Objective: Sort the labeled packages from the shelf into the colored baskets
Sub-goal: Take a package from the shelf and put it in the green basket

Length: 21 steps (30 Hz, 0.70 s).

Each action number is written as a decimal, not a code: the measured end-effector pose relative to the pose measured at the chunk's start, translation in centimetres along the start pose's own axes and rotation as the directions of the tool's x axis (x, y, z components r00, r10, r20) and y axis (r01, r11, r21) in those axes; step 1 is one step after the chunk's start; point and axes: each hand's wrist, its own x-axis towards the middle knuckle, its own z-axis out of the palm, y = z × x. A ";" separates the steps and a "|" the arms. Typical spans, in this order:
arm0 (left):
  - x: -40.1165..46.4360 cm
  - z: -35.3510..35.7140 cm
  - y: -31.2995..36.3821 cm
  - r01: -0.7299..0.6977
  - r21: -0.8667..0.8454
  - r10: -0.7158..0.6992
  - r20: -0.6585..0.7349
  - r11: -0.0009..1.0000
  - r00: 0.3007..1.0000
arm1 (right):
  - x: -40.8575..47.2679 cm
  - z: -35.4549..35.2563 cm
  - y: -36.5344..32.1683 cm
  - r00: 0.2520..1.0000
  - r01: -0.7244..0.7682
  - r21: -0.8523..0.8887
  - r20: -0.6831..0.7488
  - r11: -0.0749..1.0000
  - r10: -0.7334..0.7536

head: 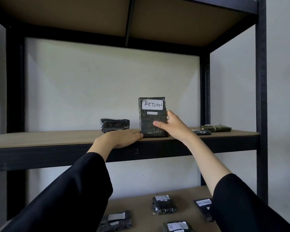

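A black wrapped package [149, 119] with a white label reading RETURN stands upright near the front of the middle shelf board [49, 138]. My right hand [172, 125] grips its right side, thumb across the front. My left hand [120, 138] lies flat on the shelf's front edge, fingertips touching the package's lower left corner. No coloured baskets are in view.
On the same board lie a black package [114, 125] behind my left hand, a flat dark one [202, 132] and a greenish one [215, 128] at the right. Several labelled packages [164, 204] lie on the lower shelf. Black metal uprights [261, 97] frame the shelves.
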 end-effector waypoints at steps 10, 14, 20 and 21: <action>-9.1 0.1 -6.6 0.033 0.366 0.177 -0.526 0.930 0.832 | -2.8 6.0 -6.0 0.994 0.095 0.149 0.046 0.984 -0.103; -16.2 -1.4 -13.4 0.035 0.377 0.265 -0.710 0.925 0.653 | -5.0 12.7 -10.3 0.990 0.131 0.253 0.024 0.959 -0.142; -30.5 -2.1 -24.2 0.250 0.328 0.087 -0.745 0.911 0.662 | -12.3 25.7 -18.1 0.971 0.103 0.505 0.136 0.857 -0.197; -33.0 -1.8 -26.1 0.283 0.331 0.056 -0.733 0.900 0.678 | -13.8 28.2 -19.1 0.964 0.070 0.539 0.181 0.839 -0.197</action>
